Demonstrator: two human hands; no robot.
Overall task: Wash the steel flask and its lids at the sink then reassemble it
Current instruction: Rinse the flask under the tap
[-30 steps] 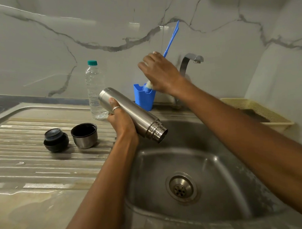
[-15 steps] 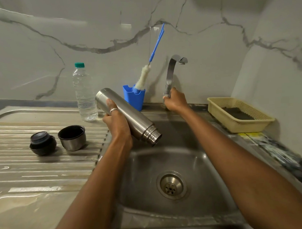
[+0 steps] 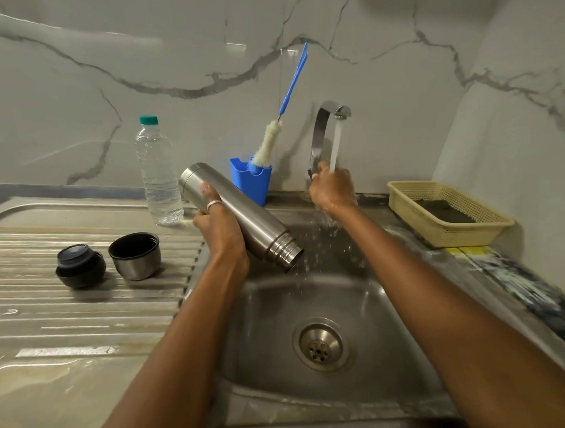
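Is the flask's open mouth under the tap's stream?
No, the stream lands on the right hand, while the left hand holds the steel flask tilted beside it.

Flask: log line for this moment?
left hand holds flask | right hand grips tap | water running | cap, stopper on drainer
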